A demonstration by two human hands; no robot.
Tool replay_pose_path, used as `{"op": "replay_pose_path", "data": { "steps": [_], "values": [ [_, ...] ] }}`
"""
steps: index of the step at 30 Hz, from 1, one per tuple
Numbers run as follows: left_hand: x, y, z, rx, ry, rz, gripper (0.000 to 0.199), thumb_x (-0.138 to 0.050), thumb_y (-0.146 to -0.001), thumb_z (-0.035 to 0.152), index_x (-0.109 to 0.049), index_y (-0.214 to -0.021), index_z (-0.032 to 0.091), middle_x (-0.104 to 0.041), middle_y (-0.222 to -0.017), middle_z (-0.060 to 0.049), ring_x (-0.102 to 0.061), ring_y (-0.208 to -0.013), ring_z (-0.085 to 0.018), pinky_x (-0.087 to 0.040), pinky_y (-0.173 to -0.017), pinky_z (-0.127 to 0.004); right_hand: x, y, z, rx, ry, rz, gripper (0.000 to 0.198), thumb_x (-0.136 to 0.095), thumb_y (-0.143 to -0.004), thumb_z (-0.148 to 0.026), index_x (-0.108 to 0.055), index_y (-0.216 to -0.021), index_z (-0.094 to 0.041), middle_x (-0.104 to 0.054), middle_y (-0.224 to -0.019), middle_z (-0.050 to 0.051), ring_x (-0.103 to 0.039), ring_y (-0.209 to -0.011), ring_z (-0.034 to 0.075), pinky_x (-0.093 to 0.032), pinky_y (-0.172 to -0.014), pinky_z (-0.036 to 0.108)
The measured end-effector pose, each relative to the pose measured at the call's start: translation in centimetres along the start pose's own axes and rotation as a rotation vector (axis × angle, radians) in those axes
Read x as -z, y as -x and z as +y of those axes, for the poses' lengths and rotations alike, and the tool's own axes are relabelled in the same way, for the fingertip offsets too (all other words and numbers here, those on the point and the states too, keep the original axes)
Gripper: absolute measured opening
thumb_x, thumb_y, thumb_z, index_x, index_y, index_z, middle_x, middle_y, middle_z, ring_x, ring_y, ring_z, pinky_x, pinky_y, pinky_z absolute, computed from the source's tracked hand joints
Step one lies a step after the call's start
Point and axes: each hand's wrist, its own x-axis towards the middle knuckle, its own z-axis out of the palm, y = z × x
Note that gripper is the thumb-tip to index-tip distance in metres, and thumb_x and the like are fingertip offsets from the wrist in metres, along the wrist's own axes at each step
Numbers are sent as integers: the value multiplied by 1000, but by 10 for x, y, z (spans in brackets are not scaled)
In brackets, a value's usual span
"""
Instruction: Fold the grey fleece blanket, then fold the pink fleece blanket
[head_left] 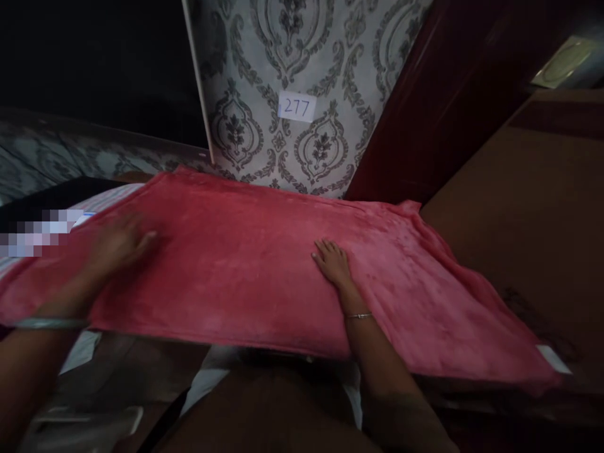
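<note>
A red plush blanket (245, 264) lies spread flat in front of me, its far edge against the patterned wall. My left hand (117, 242) rests palm down on the blanket's left part, fingers spread and blurred by motion; a bangle sits on that wrist. My right hand (333, 261) lies flat near the blanket's middle, fingers spread, with a thin bracelet on the wrist. Neither hand grips the fabric. A white tag (553, 358) shows at the blanket's near right corner.
A grey damask wall (306, 63) carries a white label reading 277 (296, 107). Dark wooden panelling (462, 94) and a brown surface (528, 207) lie to the right. Striped cloth (106, 200) peeks out at the left under the blanket.
</note>
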Motion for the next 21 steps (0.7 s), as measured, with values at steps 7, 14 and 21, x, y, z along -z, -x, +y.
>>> {"op": "replay_pose_path", "data": {
  "steps": [7, 14, 21],
  "values": [
    [-30, 2, 87, -18, 113, -273, 65, -24, -100, 47, -35, -154, 13, -27, -164, -15, -22, -150, -35, -16, -118, -63, -3, -1, 5, 11, -11, 4, 52, -38, -104, -45, -44, -151, -25, -36, -161, 8, -29, -147, 28, -25, -116, 48],
    [-41, 3, 75, -41, 143, -190, 67, -22, -99, 48, -41, -150, 10, -35, -160, -15, -28, -148, -33, -21, -118, -57, -5, -4, 9, 8, -28, -5, 53, -39, -104, -46, -43, -152, -26, -36, -161, 7, -29, -147, 28, -24, -117, 47],
    [-46, -4, 75, -17, 141, -172, 83, -7, -92, 57, -44, -148, 9, -38, -159, -14, -30, -147, -33, -23, -118, -56, 5, -3, 4, -5, -45, -10, 52, -39, -103, -46, -43, -152, -28, -36, -161, 5, -29, -148, 26, -23, -118, 46]
  ]
}}
